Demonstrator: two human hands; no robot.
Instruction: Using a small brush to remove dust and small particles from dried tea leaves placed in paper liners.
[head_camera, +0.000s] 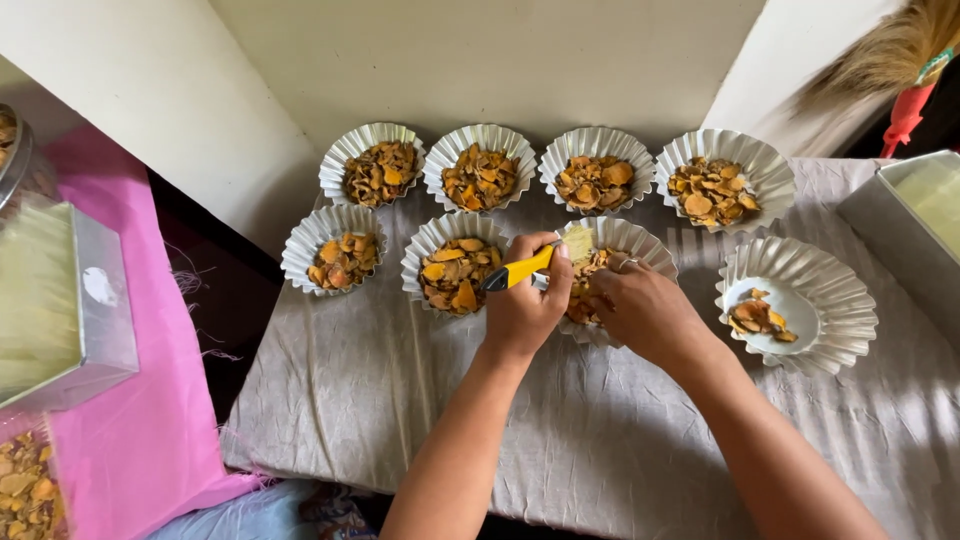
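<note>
Both hands over one fluted tin (640, 243): left hand (524, 305) grip clenched on yellow-handled tool (517, 270), right hand (640, 308) unclear

A low table (350, 400) is covered with a wrinkled grey cloth (620, 440). Behind it stands a plain cream wall (480, 60), and it makes a corner on the right side. Daylight falls from the right and makes the cloth bright there. On the left lies a pink sheet (150, 450). Between the sheet and the table, the floor (215, 300) is dark.
</note>
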